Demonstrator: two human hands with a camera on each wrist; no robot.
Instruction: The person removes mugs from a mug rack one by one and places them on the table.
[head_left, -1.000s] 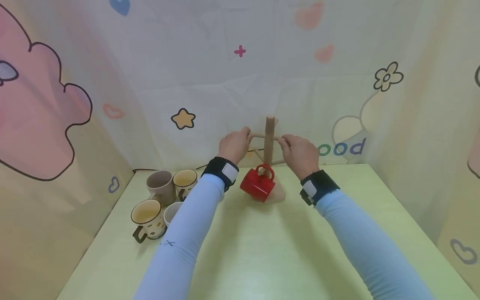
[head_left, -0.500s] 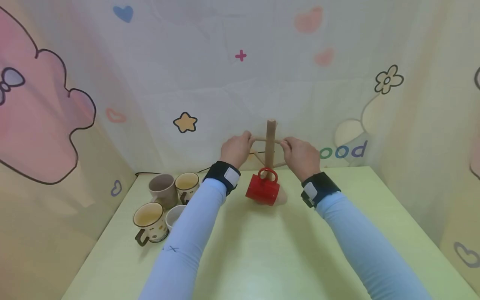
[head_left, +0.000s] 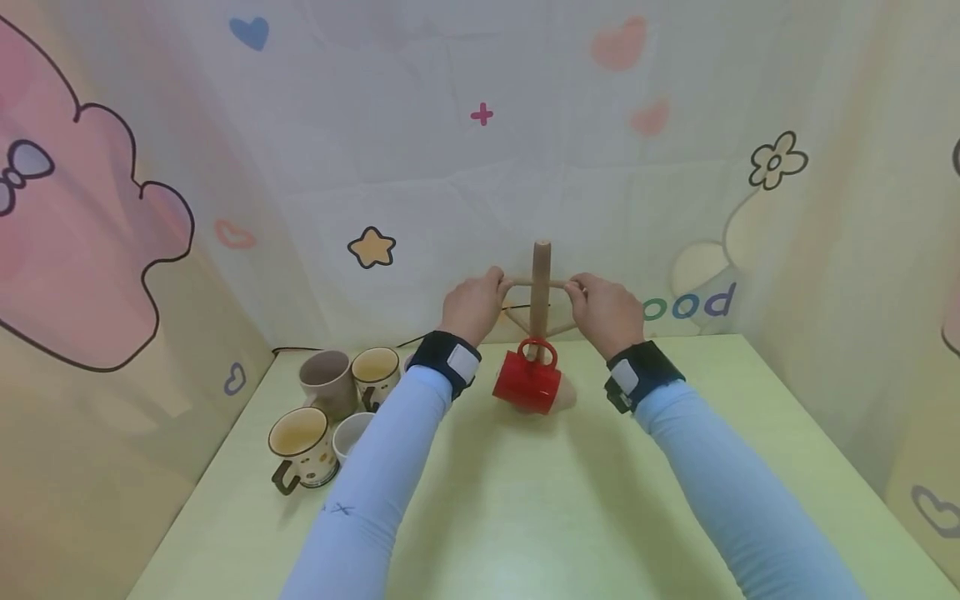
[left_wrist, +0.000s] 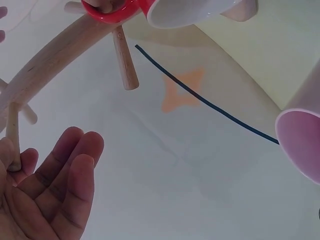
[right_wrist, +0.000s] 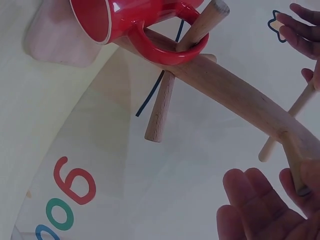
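A wooden mug tree (head_left: 540, 292) stands near the back of the table, its post upright. My left hand (head_left: 474, 307) pinches the end of its upper left peg between thumb and index finger; the other fingers are off the wood in the left wrist view. On the opposite side, my right hand (head_left: 609, 312) pinches the upper right peg (right_wrist: 295, 165) the same way. A red mug (head_left: 527, 382) hangs lower down, tilted sideways, its handle looped over a front peg (right_wrist: 205, 22). Part of the tree's base (head_left: 567, 395) is hidden behind that mug.
Several mugs stand at the left of the table (head_left: 525, 517): a taupe mug (head_left: 327, 383), a cream spotted mug (head_left: 303, 450), another cream mug (head_left: 375, 369) and a white mug (head_left: 351, 430) partly behind the left sleeve. A printed curtain (head_left: 450, 167) closes off the back.
The mug tree has turned slightly, and the red mug has swung a little to the right, showing more of its side. Both hands have kept their pinch on the pegs.
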